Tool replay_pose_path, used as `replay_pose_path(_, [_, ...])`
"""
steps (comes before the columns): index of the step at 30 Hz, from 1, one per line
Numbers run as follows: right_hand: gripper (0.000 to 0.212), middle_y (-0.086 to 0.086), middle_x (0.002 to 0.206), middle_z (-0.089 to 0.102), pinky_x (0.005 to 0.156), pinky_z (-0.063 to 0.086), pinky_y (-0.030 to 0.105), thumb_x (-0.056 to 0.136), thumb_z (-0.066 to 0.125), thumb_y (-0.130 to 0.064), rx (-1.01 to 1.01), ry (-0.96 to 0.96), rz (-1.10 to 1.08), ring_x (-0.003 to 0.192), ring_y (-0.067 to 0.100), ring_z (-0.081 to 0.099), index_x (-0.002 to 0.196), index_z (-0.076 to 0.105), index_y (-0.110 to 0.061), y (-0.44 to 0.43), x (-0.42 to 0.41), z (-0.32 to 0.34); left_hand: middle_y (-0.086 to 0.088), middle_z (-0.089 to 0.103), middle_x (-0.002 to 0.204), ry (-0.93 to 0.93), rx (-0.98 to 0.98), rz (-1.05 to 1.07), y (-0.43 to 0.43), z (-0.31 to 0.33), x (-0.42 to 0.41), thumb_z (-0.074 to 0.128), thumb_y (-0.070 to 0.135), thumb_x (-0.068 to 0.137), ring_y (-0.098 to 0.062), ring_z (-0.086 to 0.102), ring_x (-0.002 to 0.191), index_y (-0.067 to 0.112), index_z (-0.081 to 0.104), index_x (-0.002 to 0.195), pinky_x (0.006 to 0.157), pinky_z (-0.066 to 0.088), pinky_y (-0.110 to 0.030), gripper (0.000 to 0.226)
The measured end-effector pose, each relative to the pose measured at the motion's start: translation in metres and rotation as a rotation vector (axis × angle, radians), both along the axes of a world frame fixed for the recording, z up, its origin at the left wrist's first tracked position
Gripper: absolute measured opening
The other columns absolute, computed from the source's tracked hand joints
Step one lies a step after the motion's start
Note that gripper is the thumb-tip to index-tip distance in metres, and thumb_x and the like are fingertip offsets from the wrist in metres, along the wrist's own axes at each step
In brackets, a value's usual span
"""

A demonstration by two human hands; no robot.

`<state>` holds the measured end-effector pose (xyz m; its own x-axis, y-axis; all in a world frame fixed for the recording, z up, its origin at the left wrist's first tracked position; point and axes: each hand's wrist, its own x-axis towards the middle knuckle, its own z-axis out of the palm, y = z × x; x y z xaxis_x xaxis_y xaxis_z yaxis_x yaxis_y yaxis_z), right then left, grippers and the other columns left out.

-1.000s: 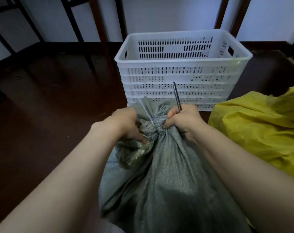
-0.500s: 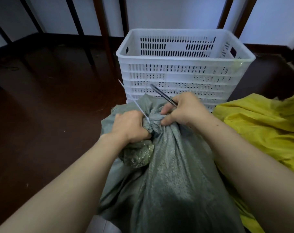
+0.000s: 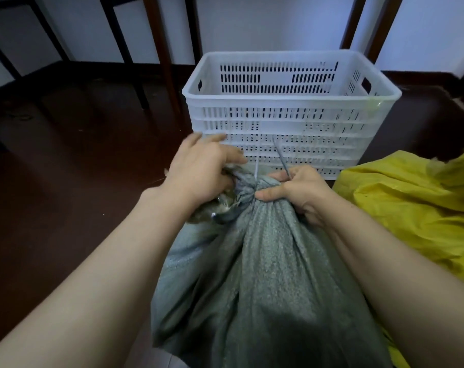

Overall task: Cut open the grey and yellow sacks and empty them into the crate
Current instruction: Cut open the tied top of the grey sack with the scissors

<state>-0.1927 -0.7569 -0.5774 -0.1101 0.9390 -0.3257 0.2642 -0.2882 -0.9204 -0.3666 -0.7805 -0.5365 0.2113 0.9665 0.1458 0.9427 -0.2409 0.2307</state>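
Grip: right hand (image 3: 292, 189) clenches grey sack (image 3: 265, 261) neck plus blade (image 3: 281, 158), nearside of crate (image 3: 292, 99), likely steadying tie (image 3: 256, 171); left hand (image 3: 199, 171) rests slack-fingered.

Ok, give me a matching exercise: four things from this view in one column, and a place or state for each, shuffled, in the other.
Things
1. grey sack
2. yellow sack
3. crate
4. right hand

Places or states
A. white, upright beyond both sacks
B. gripping a tied neck, with a thin metal tool sticking up from it
C. lying at the right edge of the view
D. nearest the camera, neck tied shut

Pairs: 1-D, 2-C, 3-A, 4-B
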Motion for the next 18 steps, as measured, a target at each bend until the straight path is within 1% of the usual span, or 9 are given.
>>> replay_pose_path(1, [0.043, 0.011, 0.079, 0.069, 0.075, 0.056, 0.035, 0.053, 0.087, 0.002, -0.017, 0.033, -0.030, 0.077, 0.027, 0.068, 0.089, 0.066, -0.003, 0.000, 0.000, 0.001, 0.007, 0.052, 0.139, 0.066, 0.028, -0.016, 0.001, 0.008, 0.005, 0.065, 0.012, 0.077, -0.018, 0.030, 0.140, 0.033, 0.057, 0.129, 0.117, 0.016, -0.037, 0.056])
replay_pose_path(2, [0.043, 0.012, 0.080, 0.070, 0.074, 0.057, 0.036, 0.052, 0.087, 0.003, -0.014, 0.060, -0.051, 0.076, 0.027, 0.068, 0.089, 0.066, -0.003, 0.000, -0.001, 0.001, 0.003, 0.054, 0.138, 0.061, -0.022, -0.035, 0.000, 0.012, 0.010, 0.062, 0.019, 0.075, -0.020, 0.035, 0.137, 0.032, 0.057, 0.128, 0.116, 0.020, -0.038, 0.055])
replay_pose_path(4, [0.042, 0.013, 0.078, 0.071, 0.069, 0.058, 0.035, 0.051, 0.085, 0.008, 0.018, 0.100, -0.092, 0.071, 0.026, 0.069, 0.088, 0.067, -0.003, 0.001, -0.003, 0.003, -0.002, 0.067, 0.115, -0.174, -0.263, 0.009, -0.007, 0.013, 0.024, 0.053, 0.049, 0.064, -0.022, 0.057, 0.112, 0.026, 0.069, 0.111, 0.103, 0.042, -0.040, 0.054])
replay_pose_path(5, [0.042, 0.014, 0.075, 0.071, 0.066, 0.058, 0.035, 0.050, 0.083, 0.010, 0.020, 0.124, -0.109, 0.068, 0.026, 0.070, 0.088, 0.068, -0.003, 0.001, -0.004, 0.004, -0.001, 0.070, 0.106, -0.318, -0.307, 0.050, -0.010, 0.007, 0.029, 0.048, 0.057, 0.063, -0.020, 0.061, 0.102, 0.023, 0.071, 0.101, 0.095, 0.047, -0.040, 0.056])
replay_pose_path(6, [0.042, 0.015, 0.073, 0.072, 0.064, 0.058, 0.035, 0.050, 0.081, 0.013, 0.011, 0.165, -0.117, 0.066, 0.028, 0.070, 0.088, 0.070, -0.002, 0.000, -0.003, 0.004, 0.000, 0.070, 0.104, -0.406, -0.274, 0.078, -0.011, 0.000, 0.030, 0.046, 0.061, 0.069, -0.019, 0.061, 0.100, 0.023, 0.071, 0.098, 0.091, 0.049, -0.039, 0.054])
replay_pose_path(9, [0.038, 0.017, 0.069, 0.071, 0.058, 0.058, 0.035, 0.055, 0.073, 0.020, -0.050, 0.346, -0.083, 0.061, 0.030, 0.070, 0.087, 0.072, 0.001, -0.004, -0.001, 0.003, 0.003, 0.065, 0.120, -0.342, 0.000, 0.025, -0.013, -0.027, 0.018, 0.043, 0.056, 0.092, -0.015, 0.056, 0.113, 0.026, 0.064, 0.121, 0.095, 0.045, -0.037, 0.046])
replay_pose_path(12, [0.034, 0.015, 0.063, 0.070, 0.050, 0.056, 0.029, 0.059, 0.064, 0.026, -0.122, 0.470, -0.021, 0.055, 0.025, 0.068, 0.079, 0.071, 0.000, -0.007, 0.002, 0.000, -0.001, 0.049, 0.141, -0.409, -0.004, -0.124, -0.017, -0.050, 0.004, 0.035, 0.051, 0.091, -0.014, 0.042, 0.131, 0.016, 0.043, 0.142, 0.109, 0.033, -0.035, 0.062])
replay_pose_path(15, [0.038, 0.014, 0.065, 0.070, 0.051, 0.057, 0.029, 0.054, 0.058, 0.024, -0.236, 0.556, 0.055, 0.055, 0.024, 0.068, 0.081, 0.068, -0.001, -0.008, 0.004, -0.002, -0.003, 0.041, 0.147, -0.364, 0.069, -0.153, -0.023, -0.065, 0.001, 0.038, 0.054, 0.094, -0.015, 0.031, 0.138, 0.015, 0.036, 0.144, 0.113, 0.019, -0.022, 0.064])
replay_pose_path(18, [0.042, 0.016, 0.069, 0.068, 0.053, 0.058, 0.032, 0.048, 0.053, 0.018, -0.297, 0.578, 0.063, 0.057, 0.026, 0.067, 0.081, 0.066, -0.003, -0.005, 0.004, -0.006, -0.009, 0.048, 0.138, -0.299, 0.120, -0.188, -0.025, -0.071, 0.002, 0.037, 0.064, 0.086, -0.021, 0.037, 0.130, 0.010, 0.040, 0.141, 0.106, 0.020, -0.021, 0.077])
